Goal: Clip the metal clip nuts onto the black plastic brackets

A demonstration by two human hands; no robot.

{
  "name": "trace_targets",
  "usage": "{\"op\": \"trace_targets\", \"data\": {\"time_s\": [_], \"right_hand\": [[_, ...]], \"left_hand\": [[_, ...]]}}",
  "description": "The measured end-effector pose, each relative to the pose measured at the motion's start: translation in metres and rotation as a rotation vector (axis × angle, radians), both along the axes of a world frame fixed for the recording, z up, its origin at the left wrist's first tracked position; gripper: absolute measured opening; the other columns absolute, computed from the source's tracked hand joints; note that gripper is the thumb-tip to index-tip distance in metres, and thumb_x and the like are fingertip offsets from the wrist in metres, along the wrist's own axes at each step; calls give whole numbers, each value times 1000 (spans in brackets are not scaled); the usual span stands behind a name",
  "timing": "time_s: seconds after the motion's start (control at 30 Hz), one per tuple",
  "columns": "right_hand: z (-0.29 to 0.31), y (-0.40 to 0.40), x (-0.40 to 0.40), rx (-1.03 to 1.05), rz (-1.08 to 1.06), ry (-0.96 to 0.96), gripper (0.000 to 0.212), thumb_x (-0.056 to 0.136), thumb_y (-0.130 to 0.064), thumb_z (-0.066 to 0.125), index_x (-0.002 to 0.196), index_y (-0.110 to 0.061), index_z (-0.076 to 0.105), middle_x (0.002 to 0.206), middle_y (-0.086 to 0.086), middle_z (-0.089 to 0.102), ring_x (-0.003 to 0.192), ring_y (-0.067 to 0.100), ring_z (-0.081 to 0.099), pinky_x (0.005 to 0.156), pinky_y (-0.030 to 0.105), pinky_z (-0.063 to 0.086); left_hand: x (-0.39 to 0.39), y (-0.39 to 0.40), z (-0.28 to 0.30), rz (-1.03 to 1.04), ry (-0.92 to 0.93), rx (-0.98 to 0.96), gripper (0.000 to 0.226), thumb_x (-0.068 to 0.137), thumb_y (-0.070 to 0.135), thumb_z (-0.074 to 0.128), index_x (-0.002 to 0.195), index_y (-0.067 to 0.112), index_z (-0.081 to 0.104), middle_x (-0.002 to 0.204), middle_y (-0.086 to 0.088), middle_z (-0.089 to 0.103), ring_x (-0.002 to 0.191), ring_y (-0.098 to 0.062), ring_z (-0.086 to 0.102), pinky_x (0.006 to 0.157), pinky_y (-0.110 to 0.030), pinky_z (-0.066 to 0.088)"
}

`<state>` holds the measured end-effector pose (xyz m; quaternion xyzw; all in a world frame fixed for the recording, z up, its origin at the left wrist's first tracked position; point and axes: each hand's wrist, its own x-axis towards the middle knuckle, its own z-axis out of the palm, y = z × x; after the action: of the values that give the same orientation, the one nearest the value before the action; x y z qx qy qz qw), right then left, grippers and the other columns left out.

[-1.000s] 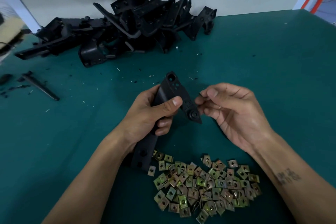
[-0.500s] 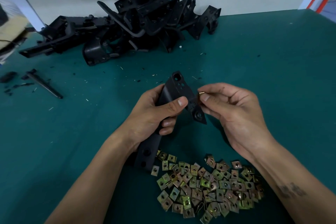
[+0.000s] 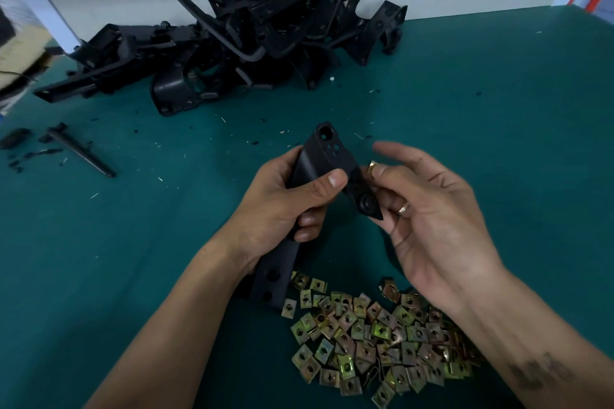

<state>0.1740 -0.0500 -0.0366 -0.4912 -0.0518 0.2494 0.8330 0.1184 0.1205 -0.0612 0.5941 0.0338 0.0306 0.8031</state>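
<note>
Since the earlier frame, right hand (image 3: 428,219) fingers have spread while its thumb presses a clip nut (image 3: 372,165) against the bracket (image 3: 324,163), gripped by the left hand (image 3: 282,206) above the clip-nut pile (image 3: 378,339).

One long black plastic bracket (image 3: 324,173) in hand; a tangled heap of black plastic brackets (image 3: 232,50) (uncountable); dozens of square brass-coloured metal clip nuts (image 3: 375,339); two hands.
</note>
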Motion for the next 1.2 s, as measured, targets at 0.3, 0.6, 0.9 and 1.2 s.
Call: {"op": "trace_targets", "data": {"time_s": [0.3, 0.6, 0.9, 1.2], "right_hand": [[-1, 2, -4, -77, -55, -45, 13, 77, -11, 74, 89, -5, 73, 85, 10, 77, 78, 18, 73, 70, 25, 62], [-6, 9, -15, -74, -131, -42, 8, 89, -9, 71, 82, -13, 72, 85, 9, 76, 81, 20, 74, 79, 38, 63], [-3, 5, -11, -125, -61, -195, 18, 81, -31, 72, 73, -15, 71, 88, 16, 71, 85, 31, 67, 87, 49, 59], [3, 2, -12, -49, 24, -122, 31, 89, -31, 60, 93, -1, 68, 110, 15, 74, 100, 28, 68, 93, 50, 54]], "left_hand": [[0, -2, 1, 35, 6, 0, 16, 88, 21, 72, 93, 15, 58, 63, 3, 43, 44, -10, 31, 38, -18, 31], [0, -3, 2, 41, -4, 18, 17, 86, 20, 71, 95, 15, 57, 61, 5, 46, 43, -8, 32, 38, -17, 31], [-1, -2, 0, 58, -28, 10, 25, 80, 27, 74, 93, 13, 58, 71, -8, 48, 41, -9, 33, 37, -17, 32], [0, 1, -4, 63, -67, 1, 12, 85, 26, 74, 88, 20, 64, 65, -1, 47, 41, -8, 33, 38, -17, 32]]}}
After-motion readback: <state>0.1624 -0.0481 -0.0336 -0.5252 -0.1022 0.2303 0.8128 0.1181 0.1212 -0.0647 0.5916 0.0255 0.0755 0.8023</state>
